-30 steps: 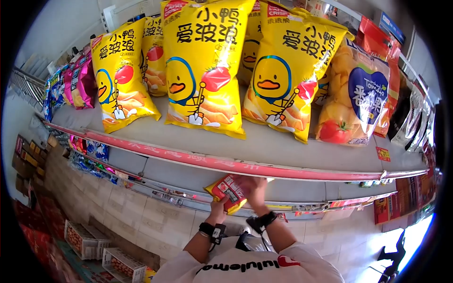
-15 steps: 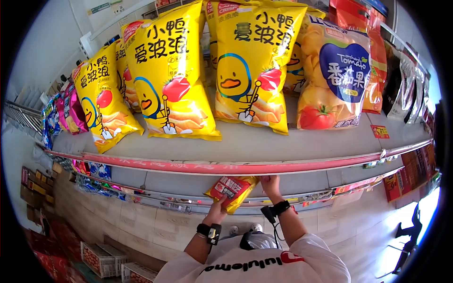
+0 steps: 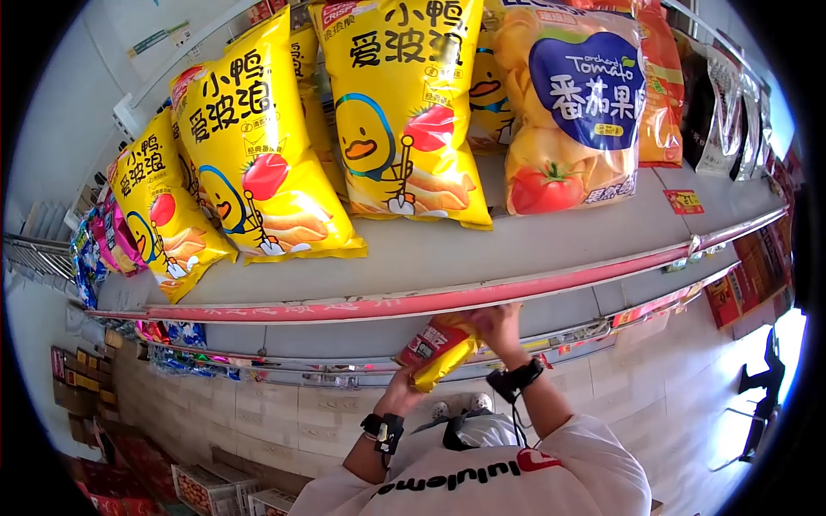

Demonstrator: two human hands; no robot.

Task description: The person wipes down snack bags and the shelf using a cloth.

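A small red and yellow packet is held below the front edge of the upper shelf. My left hand is closed on its lower left end. My right hand is at the packet's upper right end, its fingers blurred and partly under the shelf edge; what they grip is unclear. Above stand large yellow chip bags with a duck, one at the middle and one tilted further left. A clear bag with a blue label and a tomato stands right of them.
The red-edged upper shelf spans the view above my hands, with a lower shelf beneath. Crates stand on the floor at the lower left. Stacked boxes are at far left, and red boxes at right.
The view has turned, so the chip bags appear further left. The packet has shifted slightly right and tilted more, and my right hand has moved a little with it.
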